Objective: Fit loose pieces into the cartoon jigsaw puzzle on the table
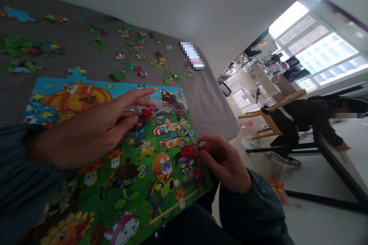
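Note:
A colourful cartoon jigsaw puzzle [123, 195] lies on the grey cloth with many pieces joined. My left hand [86, 132] is over its upper middle, index finger stretched toward the top edge and thumb lower down. Its fingers are apart, and the palm side is hidden. At the puzzle's right edge, my right hand [225, 162] pinches a small puzzle piece [197, 145] between thumb and fingertips, above a purple cartoon figure with a red hat. A blue piece [76, 74] sticks out past the puzzle's top edge.
Several loose puzzle pieces [135, 55] are scattered on the grey cloth [77, 42] beyond the puzzle, with joined clusters [25, 48] at far left. A phone [192, 55] lies near the white wall. To the right, a person [310, 115] leans over a white table beside a wooden chair [268, 116].

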`<state>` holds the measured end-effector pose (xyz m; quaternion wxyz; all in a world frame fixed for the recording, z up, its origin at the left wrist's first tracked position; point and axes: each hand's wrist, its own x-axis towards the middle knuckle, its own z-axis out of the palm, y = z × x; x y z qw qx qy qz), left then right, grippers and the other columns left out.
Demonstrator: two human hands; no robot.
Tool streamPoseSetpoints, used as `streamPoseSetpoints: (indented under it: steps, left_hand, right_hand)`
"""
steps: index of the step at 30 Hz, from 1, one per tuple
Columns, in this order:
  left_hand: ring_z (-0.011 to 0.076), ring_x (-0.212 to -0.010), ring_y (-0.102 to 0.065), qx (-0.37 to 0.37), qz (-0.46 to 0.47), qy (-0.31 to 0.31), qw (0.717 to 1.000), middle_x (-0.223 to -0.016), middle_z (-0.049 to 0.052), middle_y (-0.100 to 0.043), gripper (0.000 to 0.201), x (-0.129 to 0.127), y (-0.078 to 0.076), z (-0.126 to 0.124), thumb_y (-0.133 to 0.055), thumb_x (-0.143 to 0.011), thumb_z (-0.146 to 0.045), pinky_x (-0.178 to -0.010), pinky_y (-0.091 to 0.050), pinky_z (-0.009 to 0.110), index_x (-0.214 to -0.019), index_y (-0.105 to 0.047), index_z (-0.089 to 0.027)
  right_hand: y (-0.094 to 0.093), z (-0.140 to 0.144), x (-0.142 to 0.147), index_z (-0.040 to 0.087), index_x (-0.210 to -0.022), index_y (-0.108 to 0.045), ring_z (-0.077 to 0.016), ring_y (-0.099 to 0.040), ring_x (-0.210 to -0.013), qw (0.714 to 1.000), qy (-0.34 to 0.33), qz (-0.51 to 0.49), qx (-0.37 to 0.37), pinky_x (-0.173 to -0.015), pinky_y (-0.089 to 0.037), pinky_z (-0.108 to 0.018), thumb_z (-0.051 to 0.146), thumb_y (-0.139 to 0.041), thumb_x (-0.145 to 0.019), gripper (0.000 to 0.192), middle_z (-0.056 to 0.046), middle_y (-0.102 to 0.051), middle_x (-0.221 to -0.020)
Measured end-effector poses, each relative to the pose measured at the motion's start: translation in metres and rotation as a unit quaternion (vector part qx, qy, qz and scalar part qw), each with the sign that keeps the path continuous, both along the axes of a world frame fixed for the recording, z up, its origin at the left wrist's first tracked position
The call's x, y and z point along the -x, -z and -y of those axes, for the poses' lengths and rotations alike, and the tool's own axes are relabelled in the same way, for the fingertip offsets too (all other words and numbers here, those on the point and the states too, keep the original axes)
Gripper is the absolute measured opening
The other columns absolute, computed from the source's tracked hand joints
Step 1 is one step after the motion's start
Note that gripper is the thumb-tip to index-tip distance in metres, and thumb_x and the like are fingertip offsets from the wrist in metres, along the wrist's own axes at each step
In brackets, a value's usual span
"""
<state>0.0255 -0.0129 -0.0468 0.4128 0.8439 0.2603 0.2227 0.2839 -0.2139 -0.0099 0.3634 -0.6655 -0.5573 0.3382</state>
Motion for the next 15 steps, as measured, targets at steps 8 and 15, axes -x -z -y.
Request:
streamPoseSetpoints:
  steps: [8,15]
  left_hand:
    - [0.0118,-0.093,-0.071,-0.001,-0.002,-0.015,1.0,-0.13,-0.004,-0.067,0.06,-0.003,-0.007,0.002,-0.039,-0.1,-0.036,-0.079,-0.054,0.022,-0.156,-0.018,-0.043]
    - [0.0116,-0.1,-0.07,-0.026,0.009,-0.006,1.0,-0.129,-0.003,-0.067,0.057,-0.003,-0.007,0.003,-0.038,-0.101,-0.034,-0.079,-0.052,0.018,-0.155,-0.022,-0.04]
  right_hand:
    - [-0.003,-0.005,0.013,0.022,-0.119,-0.068,-0.014,-0.07,-0.078,0.996,-0.066,0.055,0.013,-0.071,-0.058,-0.026,0.024,-0.062,-0.094,0.026,-0.004,-0.075,-0.096]
    - [0.011,-0.009,0.02,0.026,-0.12,-0.072,-0.0138,-0.066,-0.082,0.971,-0.093,0.182,-0.127,-0.071,-0.057,-0.027,0.02,-0.058,-0.097,0.028,-0.005,-0.07,-0.096]
